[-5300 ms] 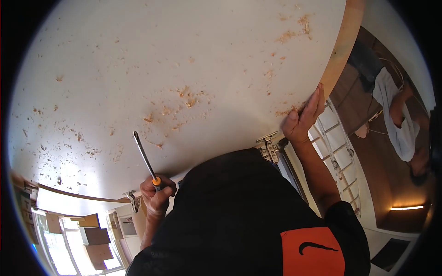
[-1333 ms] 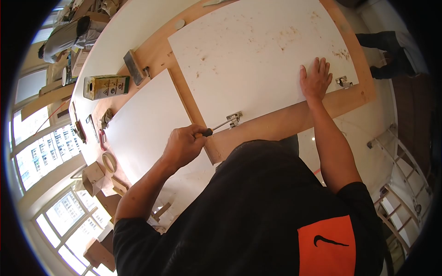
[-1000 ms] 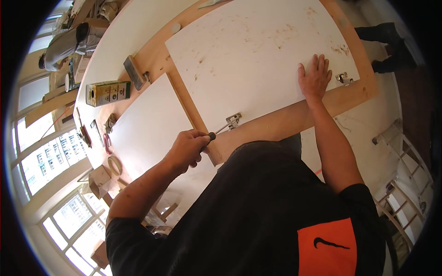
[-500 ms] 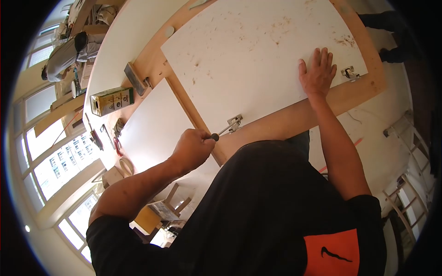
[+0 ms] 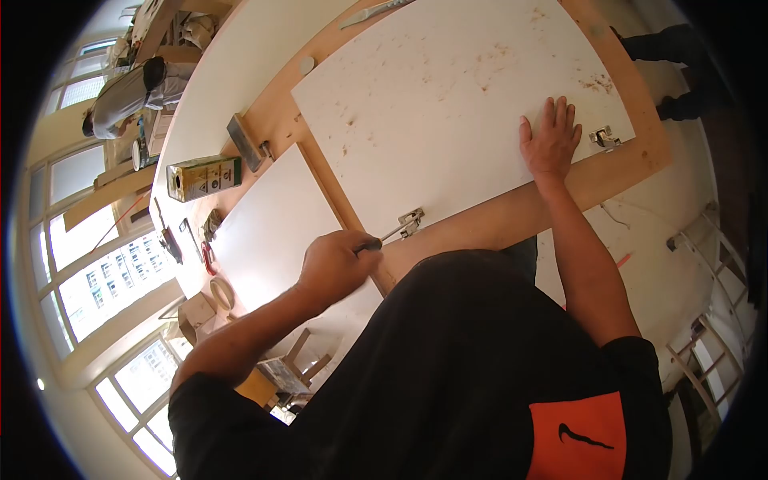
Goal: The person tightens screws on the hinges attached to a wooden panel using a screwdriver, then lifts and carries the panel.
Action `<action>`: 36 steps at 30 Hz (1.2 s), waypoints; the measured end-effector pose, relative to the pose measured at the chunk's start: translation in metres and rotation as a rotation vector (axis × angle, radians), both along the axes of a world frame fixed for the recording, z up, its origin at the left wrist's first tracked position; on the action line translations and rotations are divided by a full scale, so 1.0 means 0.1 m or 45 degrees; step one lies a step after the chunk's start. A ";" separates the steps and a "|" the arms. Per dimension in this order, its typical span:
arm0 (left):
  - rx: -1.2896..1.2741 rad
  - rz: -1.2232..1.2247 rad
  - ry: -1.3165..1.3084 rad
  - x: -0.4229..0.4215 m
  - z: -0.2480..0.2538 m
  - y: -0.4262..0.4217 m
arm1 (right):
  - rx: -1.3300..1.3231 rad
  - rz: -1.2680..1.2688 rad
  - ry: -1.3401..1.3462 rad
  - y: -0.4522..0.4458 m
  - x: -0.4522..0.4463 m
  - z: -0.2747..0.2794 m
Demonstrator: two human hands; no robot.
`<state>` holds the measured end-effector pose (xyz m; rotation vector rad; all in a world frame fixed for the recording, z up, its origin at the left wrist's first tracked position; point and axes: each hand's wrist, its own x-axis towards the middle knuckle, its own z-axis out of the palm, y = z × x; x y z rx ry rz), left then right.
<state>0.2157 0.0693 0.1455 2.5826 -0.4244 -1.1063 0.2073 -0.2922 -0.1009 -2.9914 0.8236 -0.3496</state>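
My left hand [image 5: 338, 264] is closed around the dark handle of a screwdriver [image 5: 394, 234]. The screwdriver's shaft reaches to a metal cabinet hinge [image 5: 411, 222] on the near edge of a white panel [image 5: 416, 120]; whether the tip sits in a screw is too small to tell. Flat on that panel lies my right hand [image 5: 550, 144], fingers stretched out and nothing held. Just right of it, a second hinge [image 5: 606, 138] is fixed near the panel's right corner. Brown dust and shavings are scattered over the white surface.
Left of the panel stand a rectangular metal can [image 5: 204, 178] and a wooden block [image 5: 245, 142]. A smaller white board [image 5: 280, 208] lies beside them. A person [image 5: 120, 100] bends over at the upper left; another person's legs [image 5: 664, 48] show upper right. A ladder [image 5: 720, 248] is at right.
My left hand has turned around the screwdriver's handle, its shaft still at the same hinge. My right hand stays flat on the panel. The whole view has shifted slightly.
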 end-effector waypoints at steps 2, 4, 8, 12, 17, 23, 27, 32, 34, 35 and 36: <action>0.078 1.148 0.491 0.07 0.00 -0.09 | -0.006 0.001 -0.006 -0.01 0.00 -0.01; 0.038 1.356 0.844 0.15 0.00 0.01 | -0.018 0.010 -0.006 0.00 -0.01 -0.02; 0.079 1.306 0.935 0.20 -0.04 -0.04 | -0.050 0.012 0.021 0.00 0.01 -0.02; 0.221 1.120 0.883 0.29 -0.05 -0.14 | -0.052 0.007 0.023 0.01 0.02 -0.03; 0.352 -0.386 0.137 0.16 -0.01 -0.27 | -0.004 -0.005 0.072 0.02 0.03 0.01; 0.390 -0.779 -0.002 0.02 0.03 -0.12 | 0.029 0.008 0.015 0.00 0.02 0.05; 0.038 -0.448 -0.215 0.03 -0.12 0.07 | 0.017 0.004 0.015 0.04 0.01 0.02; -0.064 1.376 0.711 0.09 -0.08 0.08 | -0.023 0.018 0.018 0.04 -0.01 0.03; 0.022 1.440 0.963 0.07 -0.06 0.07 | -0.040 0.038 -0.025 0.02 -0.02 -0.01; 0.036 1.379 0.901 0.08 -0.06 0.05 | -0.034 0.042 -0.021 0.02 -0.02 0.00; 0.052 1.318 0.840 0.10 -0.06 0.00 | -0.027 0.046 -0.018 0.02 -0.02 0.01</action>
